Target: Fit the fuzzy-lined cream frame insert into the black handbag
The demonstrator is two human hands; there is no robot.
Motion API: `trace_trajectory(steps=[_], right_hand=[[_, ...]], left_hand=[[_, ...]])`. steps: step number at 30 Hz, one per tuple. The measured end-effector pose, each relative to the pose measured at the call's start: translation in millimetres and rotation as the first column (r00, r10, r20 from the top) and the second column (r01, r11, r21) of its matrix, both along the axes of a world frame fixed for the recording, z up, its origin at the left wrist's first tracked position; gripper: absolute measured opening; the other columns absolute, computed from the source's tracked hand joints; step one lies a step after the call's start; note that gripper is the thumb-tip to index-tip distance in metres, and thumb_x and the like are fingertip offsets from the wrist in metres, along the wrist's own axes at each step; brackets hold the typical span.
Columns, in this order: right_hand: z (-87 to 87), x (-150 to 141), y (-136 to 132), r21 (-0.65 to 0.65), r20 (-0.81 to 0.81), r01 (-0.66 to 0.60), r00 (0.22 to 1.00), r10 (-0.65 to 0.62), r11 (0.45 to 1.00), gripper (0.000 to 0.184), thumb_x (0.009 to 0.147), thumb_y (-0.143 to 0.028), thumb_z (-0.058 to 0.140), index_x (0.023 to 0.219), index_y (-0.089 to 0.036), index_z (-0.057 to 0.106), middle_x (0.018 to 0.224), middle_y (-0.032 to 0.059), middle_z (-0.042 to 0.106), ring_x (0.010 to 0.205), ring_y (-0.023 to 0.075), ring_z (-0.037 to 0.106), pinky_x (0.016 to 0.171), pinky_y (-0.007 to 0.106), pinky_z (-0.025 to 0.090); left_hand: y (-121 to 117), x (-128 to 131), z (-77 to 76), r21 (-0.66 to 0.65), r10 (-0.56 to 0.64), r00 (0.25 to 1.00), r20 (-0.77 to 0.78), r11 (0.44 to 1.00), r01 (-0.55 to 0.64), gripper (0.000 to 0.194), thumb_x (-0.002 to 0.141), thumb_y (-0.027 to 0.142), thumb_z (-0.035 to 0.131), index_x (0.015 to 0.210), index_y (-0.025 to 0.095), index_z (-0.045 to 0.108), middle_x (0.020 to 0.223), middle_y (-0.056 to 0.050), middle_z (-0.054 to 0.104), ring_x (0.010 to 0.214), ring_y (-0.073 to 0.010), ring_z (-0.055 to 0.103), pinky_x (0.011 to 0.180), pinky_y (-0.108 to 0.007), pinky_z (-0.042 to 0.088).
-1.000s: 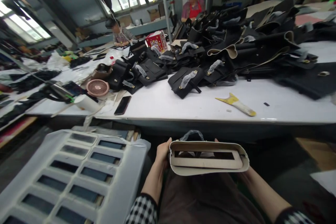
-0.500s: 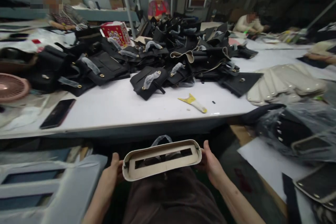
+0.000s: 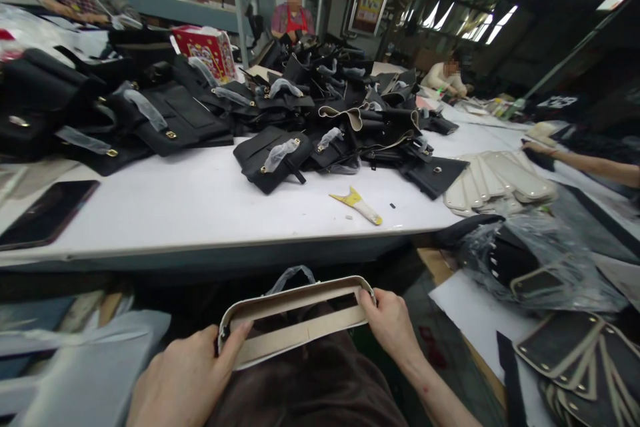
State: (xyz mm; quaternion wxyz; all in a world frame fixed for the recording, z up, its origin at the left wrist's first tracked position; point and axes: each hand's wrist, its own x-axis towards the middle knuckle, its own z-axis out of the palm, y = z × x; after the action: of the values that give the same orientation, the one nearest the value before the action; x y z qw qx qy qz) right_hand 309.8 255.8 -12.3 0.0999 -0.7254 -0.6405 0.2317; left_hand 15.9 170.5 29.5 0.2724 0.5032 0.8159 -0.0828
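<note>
Above my lap I hold a shallow bag piece [image 3: 300, 335], cream on the inside, with a raised rim and a long rectangular opening in its floor. A handle wrapped in clear plastic [image 3: 291, 275] sticks up behind its far rim. My left hand [image 3: 187, 363] grips the left end, thumb over the rim on the inside. At the right end my right hand [image 3: 393, 320] is closed on the rim, its thumb also inside. The fingers on the outer side are largely hidden.
On the white table [image 3: 165, 207] lie a heap of black bags [image 3: 273, 157], a yellow-and-white tool [image 3: 360, 205] and a phone [image 3: 47, 213]. Cream flaps [image 3: 500, 180] and a plastic-wrapped bundle [image 3: 540, 260] are at right. Other people work behind; one person's arm [image 3: 595, 163] reaches in from the right.
Both hands have shifted from pressing the outer ends to gripping the rim with thumbs inside. The bag piece sits slightly further left and lower in view. The camera has turned right.
</note>
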Motion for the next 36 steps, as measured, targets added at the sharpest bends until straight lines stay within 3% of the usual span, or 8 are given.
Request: trace_trajectory(steps=[9, 14, 18, 23, 31, 36], right_hand=[[4.3, 1.5, -5.3, -0.043, 0.054, -0.118, 0.991, 0.12, 0.992, 0.028, 0.092, -0.024, 0.033, 0.066, -0.02, 0.042, 0.064, 0.0022, 0.058, 0.061, 0.0136, 0.051, 0.057, 0.026, 0.026], [8.4, 4.4, 3.8, -0.079, 0.17, -0.231, 0.955, 0.242, 0.97, 0.022, 0.086, -0.015, 0.036, 0.065, -0.02, 0.042, 0.067, 0.0082, 0.062, 0.065, 0.0182, 0.056, 0.06, 0.031, 0.022], [12.5, 1.8, 16.2, -0.124, 0.214, -0.281, 0.929, 0.302, 0.952, 0.021, 0.082, -0.015, 0.04, 0.062, -0.019, 0.044, 0.07, 0.0121, 0.065, 0.067, 0.0212, 0.059, 0.059, 0.032, 0.021], [11.1, 0.2, 17.7, -0.135, 0.192, -0.263, 0.939, 0.285, 0.955, 0.029, 0.089, -0.018, 0.033, 0.063, -0.019, 0.046, 0.072, 0.0096, 0.066, 0.07, 0.0181, 0.061, 0.06, 0.029, 0.025], [9.3, 8.0, 20.3, -0.151, 0.174, -0.337, 0.916, 0.36, 0.929, 0.033, 0.094, -0.022, 0.032, 0.069, -0.018, 0.053, 0.076, 0.0092, 0.068, 0.074, 0.0192, 0.063, 0.063, 0.029, 0.029], [4.2, 6.7, 12.1, -0.125, 0.176, -0.335, 0.919, 0.353, 0.934, 0.036, 0.099, -0.026, 0.029, 0.077, -0.017, 0.057, 0.081, 0.0113, 0.068, 0.081, 0.0218, 0.064, 0.066, 0.029, 0.031]], left_hand=[[2.1, -5.7, -3.7, -0.054, -0.038, 0.999, 0.022, 0.998, 0.039, 0.051, 0.087, 0.053, 0.021, 0.079, 0.024, 0.062, 0.086, -0.014, 0.072, 0.092, -0.0414, 0.066, 0.078, -0.048, 0.045], [3.7, -6.7, -4.7, -0.051, -0.068, 0.998, 0.009, 0.996, 0.069, 0.047, 0.088, 0.047, 0.022, 0.078, 0.024, 0.062, 0.088, -0.013, 0.073, 0.092, -0.0408, 0.067, 0.078, -0.048, 0.045], [4.6, -12.9, -11.9, -0.004, -0.083, 0.997, 0.004, 0.997, 0.083, 0.042, 0.089, 0.04, 0.024, 0.073, 0.023, 0.059, 0.088, -0.014, 0.073, 0.094, -0.04, 0.067, 0.078, -0.046, 0.044], [5.5, -17.2, -21.6, 0.024, -0.056, 0.996, 0.069, 0.998, 0.054, 0.046, 0.091, 0.04, 0.021, 0.072, 0.023, 0.059, 0.09, -0.014, 0.072, 0.098, -0.0381, 0.066, 0.081, -0.045, 0.044], [1.6, -8.5, -22.0, 0.003, -0.035, 0.999, 0.025, 0.999, 0.035, 0.047, 0.092, 0.041, 0.02, 0.072, 0.023, 0.059, 0.086, -0.013, 0.072, 0.095, -0.0382, 0.067, 0.078, -0.045, 0.045], [0.8, -5.1, -20.7, 0.041, -0.126, 0.992, 0.005, 0.991, 0.125, 0.045, 0.092, 0.032, 0.021, 0.081, 0.021, 0.063, 0.088, -0.014, 0.072, 0.091, -0.038, 0.067, 0.076, -0.046, 0.044]])
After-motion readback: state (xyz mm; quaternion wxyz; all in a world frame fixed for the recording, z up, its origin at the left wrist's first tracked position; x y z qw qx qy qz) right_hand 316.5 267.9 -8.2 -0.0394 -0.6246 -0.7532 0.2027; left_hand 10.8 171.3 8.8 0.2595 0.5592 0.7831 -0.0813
